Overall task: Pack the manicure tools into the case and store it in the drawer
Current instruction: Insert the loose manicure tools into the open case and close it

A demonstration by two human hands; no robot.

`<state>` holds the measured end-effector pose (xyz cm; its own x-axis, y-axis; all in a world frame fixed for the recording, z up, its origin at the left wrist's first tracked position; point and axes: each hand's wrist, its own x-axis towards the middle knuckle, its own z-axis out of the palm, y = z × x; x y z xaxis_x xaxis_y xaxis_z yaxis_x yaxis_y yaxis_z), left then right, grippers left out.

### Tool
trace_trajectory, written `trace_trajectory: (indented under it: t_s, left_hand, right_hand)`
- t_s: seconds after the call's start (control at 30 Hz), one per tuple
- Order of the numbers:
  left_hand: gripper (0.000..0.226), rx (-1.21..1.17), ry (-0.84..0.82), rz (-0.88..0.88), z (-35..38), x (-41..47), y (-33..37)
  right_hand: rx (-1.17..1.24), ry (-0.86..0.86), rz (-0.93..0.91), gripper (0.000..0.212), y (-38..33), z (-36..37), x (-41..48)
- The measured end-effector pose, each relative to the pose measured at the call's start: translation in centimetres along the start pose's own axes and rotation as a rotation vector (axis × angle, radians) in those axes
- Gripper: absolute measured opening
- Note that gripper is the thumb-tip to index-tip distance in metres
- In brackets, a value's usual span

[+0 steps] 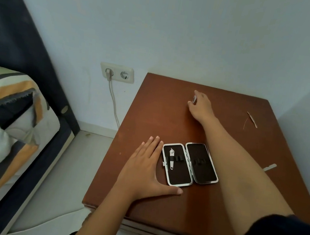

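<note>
An open manicure case point(190, 164) with a silver rim and black lining lies near the front of the brown nightstand top point(150, 113). One small metal tool point(171, 158) sits strapped in its left half; the right half holds nothing. My left hand point(145, 171) rests flat on the wood, fingers spread, touching the case's left edge. My right hand point(200, 105) reaches to the far middle of the top, its fingers pinching a small silver tool point(194, 98), mostly hidden by the fingers.
A thin wooden stick point(252, 119) lies at the right back of the top. A pale flat tool point(270, 166) pokes out past my right forearm. A wall socket with a plugged cable point(108, 72) and a bed point(11, 120) are to the left.
</note>
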<state>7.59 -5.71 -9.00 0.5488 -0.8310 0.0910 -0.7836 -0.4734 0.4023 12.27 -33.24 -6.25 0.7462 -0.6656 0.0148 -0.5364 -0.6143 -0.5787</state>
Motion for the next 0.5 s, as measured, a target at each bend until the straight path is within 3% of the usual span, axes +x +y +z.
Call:
trace_trajectory:
  t_s: [0.23, 0.37, 0.5]
  left_hand:
    - [0.131, -0.005, -0.002, 0.004, -0.1, 0.1, -0.1]
    - [0.130, -0.016, -0.007, -0.004, -0.3, 0.1, 0.1]
    - [0.132, -0.005, -0.022, -0.011, -0.5, 0.0, 0.2]
  right_hand:
    - [-0.019, 0.163, -0.061, 0.026, -0.5, 0.7, -1.9]
    - [-0.059, 0.120, -0.115, 0.023, -0.4, 0.6, -5.0]
    - [0.126, 0.186, -0.141, 0.018, -1.3, -0.7, -9.0]
